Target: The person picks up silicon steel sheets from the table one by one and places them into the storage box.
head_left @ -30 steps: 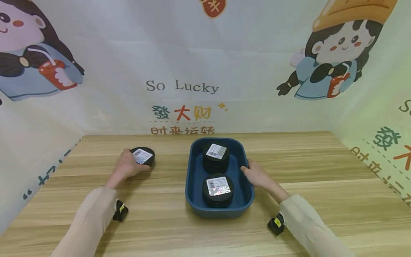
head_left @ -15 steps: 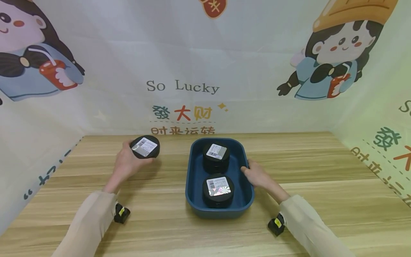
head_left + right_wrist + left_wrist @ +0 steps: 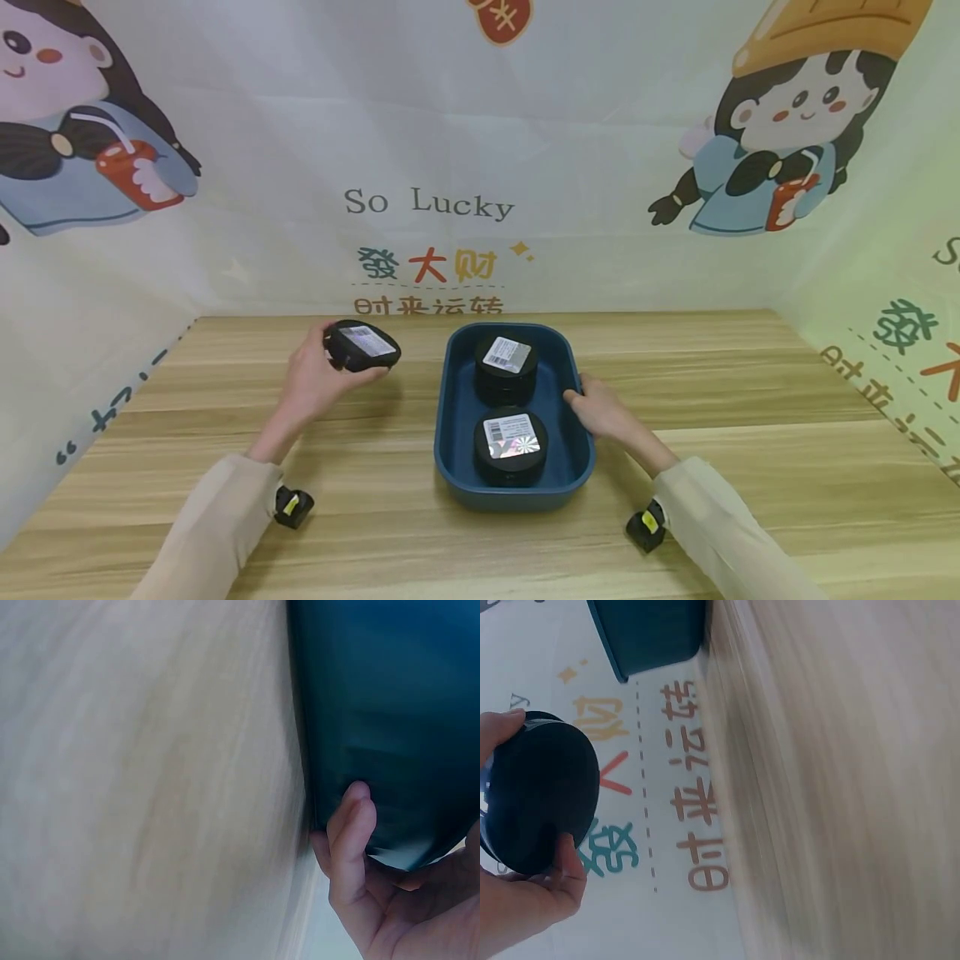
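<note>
A flat round black jar with a white label (image 3: 365, 340) is gripped by my left hand (image 3: 315, 382), thumb on the near side and fingers behind. It is tilted above the table; the left wrist view shows its smooth dark round face (image 3: 547, 787). To its right stands a blue rectangular bin (image 3: 517, 500) with two matching jars inside, a rear jar (image 3: 506, 375) and a front jar (image 3: 510, 450), labels up. My right hand (image 3: 603, 408) holds the bin's right side, thumb at the rim. In the right wrist view its fingers lie along the bin's outer wall (image 3: 397, 712).
The wooden table (image 3: 712, 375) ends at a printed cloth backdrop (image 3: 600, 167) behind and at both sides. Each sleeve cuff has a small black device with a yellow mark, the left device (image 3: 293, 507) and the right device (image 3: 646, 527).
My left hand has lifted the black jar off the table and carried it right, toward the bin, tilting it. My right hand and the bin have stayed in place.
</note>
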`<state>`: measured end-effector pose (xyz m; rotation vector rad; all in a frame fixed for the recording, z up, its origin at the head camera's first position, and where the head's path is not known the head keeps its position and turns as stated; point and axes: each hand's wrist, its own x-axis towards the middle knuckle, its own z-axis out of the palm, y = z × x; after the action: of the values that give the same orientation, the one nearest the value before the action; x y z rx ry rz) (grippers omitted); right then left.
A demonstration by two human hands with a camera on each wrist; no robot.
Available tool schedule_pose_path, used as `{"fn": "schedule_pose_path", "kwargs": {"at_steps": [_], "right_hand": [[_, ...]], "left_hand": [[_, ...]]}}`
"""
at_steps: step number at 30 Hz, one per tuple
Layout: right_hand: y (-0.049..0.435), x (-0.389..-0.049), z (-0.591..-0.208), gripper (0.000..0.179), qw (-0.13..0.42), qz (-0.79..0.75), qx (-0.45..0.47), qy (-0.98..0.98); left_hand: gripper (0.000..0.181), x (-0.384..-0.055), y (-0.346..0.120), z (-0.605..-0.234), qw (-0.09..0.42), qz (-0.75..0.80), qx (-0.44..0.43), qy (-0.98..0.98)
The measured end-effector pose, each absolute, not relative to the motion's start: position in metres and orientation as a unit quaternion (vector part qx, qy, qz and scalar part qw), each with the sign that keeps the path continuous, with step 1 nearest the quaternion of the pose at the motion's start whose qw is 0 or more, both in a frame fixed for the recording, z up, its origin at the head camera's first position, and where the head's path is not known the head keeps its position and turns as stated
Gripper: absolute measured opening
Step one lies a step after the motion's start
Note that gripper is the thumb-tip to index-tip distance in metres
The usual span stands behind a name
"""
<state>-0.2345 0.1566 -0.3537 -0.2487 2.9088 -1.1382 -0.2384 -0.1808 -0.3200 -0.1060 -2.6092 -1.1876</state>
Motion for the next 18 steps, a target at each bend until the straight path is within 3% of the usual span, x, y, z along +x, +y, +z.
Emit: {"fn": "schedule_pose_path", "kwargs": {"at_steps": [18], "right_hand": [[0.157,-0.236,-0.354,0.028,0.004,-0.362,-0.075,0.929]], "left_hand": [[0.077,-0.234,-0.166,-0.322,0.118,-0.510,-0.095,-0.847]]}}
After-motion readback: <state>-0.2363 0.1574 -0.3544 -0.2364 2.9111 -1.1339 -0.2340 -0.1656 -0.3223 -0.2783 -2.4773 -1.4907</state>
